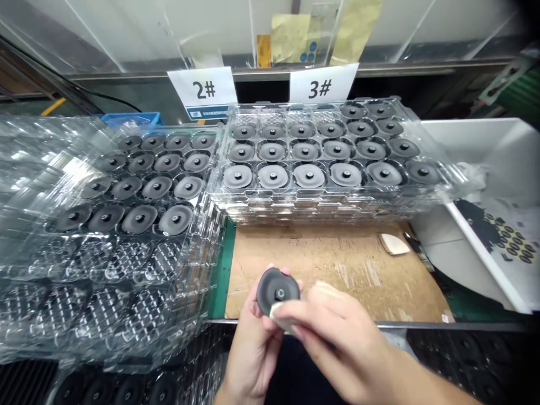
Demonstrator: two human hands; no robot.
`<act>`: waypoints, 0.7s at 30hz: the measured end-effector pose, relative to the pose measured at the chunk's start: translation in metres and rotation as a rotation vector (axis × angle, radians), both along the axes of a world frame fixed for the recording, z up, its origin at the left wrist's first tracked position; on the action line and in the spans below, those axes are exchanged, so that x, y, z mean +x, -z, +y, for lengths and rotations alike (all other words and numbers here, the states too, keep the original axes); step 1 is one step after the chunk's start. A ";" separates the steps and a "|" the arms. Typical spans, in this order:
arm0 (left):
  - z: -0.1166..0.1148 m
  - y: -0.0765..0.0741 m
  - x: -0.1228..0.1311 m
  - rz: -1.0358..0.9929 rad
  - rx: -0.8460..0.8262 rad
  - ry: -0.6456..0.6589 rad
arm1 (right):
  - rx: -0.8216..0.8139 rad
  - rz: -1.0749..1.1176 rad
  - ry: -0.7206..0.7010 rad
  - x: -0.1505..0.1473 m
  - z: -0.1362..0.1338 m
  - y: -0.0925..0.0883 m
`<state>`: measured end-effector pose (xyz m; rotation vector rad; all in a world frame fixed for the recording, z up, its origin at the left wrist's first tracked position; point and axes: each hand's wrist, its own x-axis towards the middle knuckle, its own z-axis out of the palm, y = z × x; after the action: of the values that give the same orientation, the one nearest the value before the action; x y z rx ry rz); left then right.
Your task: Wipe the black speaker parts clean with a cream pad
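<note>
A round black disc (pixel 276 289) with a small hub in its centre is held up over the front edge of the bench. My left hand (pixel 253 349) grips it from below and behind. My right hand (pixel 333 343) reaches across from the right, its fingertips pinched on the disc's lower edge, where something small and pale sits under the thumb. Both hands are closed on the disc. A clear plastic tray stack (pixel 211 185) at the left and another (pixel 439 174) at the back hold several similar discs in round pockets.
A brown cardboard sheet (pixel 337 264) covers the bench under the hands. Signs "2#" (pixel 203 90) and "3#" (pixel 323 84) stand behind the trays. A white bin (pixel 498 157) with a sheet of small dark rings (pixel 512 242) sits at the right. A small pale piece (pixel 394 243) lies on the cardboard.
</note>
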<state>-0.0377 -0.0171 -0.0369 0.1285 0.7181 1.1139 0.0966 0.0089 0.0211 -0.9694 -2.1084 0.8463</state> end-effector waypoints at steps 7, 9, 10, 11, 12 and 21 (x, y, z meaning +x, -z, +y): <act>0.005 -0.009 0.004 0.090 0.020 0.007 | 0.097 0.051 0.078 0.006 -0.002 0.006; 0.006 -0.010 0.006 0.088 0.011 0.038 | 0.052 0.027 0.077 0.008 -0.002 0.005; 0.007 -0.010 0.008 0.079 0.015 0.052 | 0.039 0.025 0.066 0.008 -0.001 0.004; 0.008 -0.010 0.010 0.074 0.025 0.057 | 0.043 0.035 0.060 0.009 0.000 0.003; 0.009 -0.011 0.011 0.078 0.034 0.059 | 0.057 0.053 0.057 0.010 0.001 0.002; 0.022 -0.029 0.024 0.136 0.046 0.057 | -0.170 0.071 0.229 0.066 -0.020 0.009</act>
<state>-0.0140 0.0049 -0.0077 0.2640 0.8057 1.0744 0.1629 -0.0110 0.0122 -1.2246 -1.8460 0.9382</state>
